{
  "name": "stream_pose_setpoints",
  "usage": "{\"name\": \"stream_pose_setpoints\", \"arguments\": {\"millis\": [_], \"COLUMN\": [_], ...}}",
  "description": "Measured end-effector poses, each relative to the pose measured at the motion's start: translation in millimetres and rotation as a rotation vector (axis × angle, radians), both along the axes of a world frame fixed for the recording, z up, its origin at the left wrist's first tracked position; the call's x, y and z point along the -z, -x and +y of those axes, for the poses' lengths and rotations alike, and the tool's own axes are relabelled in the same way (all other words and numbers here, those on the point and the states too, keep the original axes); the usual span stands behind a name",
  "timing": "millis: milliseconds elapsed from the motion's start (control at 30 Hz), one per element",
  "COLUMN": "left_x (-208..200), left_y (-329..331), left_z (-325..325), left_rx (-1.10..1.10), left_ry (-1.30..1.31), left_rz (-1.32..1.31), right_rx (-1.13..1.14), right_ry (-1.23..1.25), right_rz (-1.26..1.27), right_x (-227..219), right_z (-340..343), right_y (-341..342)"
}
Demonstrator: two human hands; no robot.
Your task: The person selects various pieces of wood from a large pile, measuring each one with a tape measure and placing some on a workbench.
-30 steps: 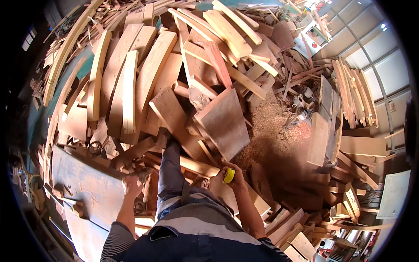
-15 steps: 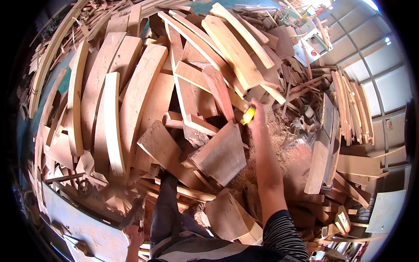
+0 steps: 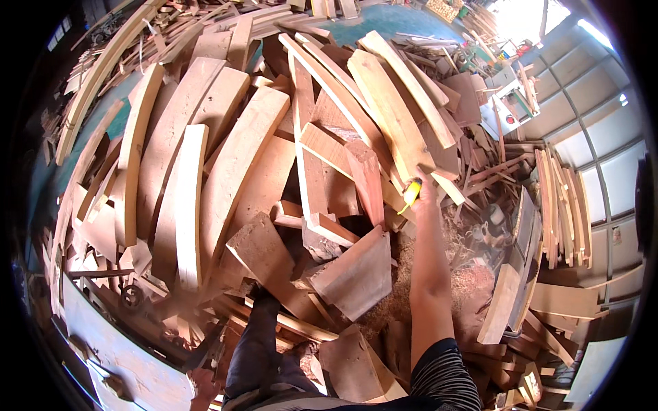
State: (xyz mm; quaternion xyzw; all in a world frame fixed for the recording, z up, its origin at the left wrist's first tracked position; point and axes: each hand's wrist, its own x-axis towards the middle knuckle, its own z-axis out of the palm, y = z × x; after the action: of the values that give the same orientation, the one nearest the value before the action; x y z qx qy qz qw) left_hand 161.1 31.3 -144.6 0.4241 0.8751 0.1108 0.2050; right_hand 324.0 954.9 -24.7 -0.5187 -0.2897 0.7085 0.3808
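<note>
My right hand reaches out over the wood pile, its fingers closed round a yellow tape measure. It is at the near end of a thick pale plank; whether it touches the wood I cannot tell. Just left of it stands a reddish wedge-shaped offcut. Low at the left, my left hand is beside the edge of a grey metal table. Its fingers are small and blurred, so their hold is unclear.
Several curved boards lean side by side at the left. A broad block lies before my legs. Sawdust covers the ground right of it. Thin slats lean against the panelled wall at the right.
The view has shifted, so the pile sits lower and farther right. My right hand with the tape measure has come closer to the thick plank's near end. My left hand is slightly lower.
</note>
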Motion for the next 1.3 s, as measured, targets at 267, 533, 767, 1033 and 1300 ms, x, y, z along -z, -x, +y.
{"name": "stream_pose_setpoints", "arguments": {"millis": [267, 533, 767, 1033, 1300], "left_x": [-46, -103, -133, -62, -128], "left_y": [26, -50, -182, -247, -227], "left_z": [97, 373, 571, 454, 391], "left_rx": [-0.416, -0.187, -0.443, -0.590, -0.325], "left_ry": [0.170, -0.412, -0.293, -0.179, -0.617], "left_rz": [-0.350, -1.429, -2.010, -1.751, -1.502], "right_rx": [-0.072, 0.107, 0.252, -0.131, -0.029], "right_ry": [-0.038, 0.060, -0.073, 0.311, 0.472], "right_rz": [0.144, 0.044, -0.198, -0.375, 0.067], "right_x": [-36, -52, -60, -18, -12], "right_z": [-166, -375, -513, -639, -740], "right_y": [-55, -203, -225, -322, -374]}}
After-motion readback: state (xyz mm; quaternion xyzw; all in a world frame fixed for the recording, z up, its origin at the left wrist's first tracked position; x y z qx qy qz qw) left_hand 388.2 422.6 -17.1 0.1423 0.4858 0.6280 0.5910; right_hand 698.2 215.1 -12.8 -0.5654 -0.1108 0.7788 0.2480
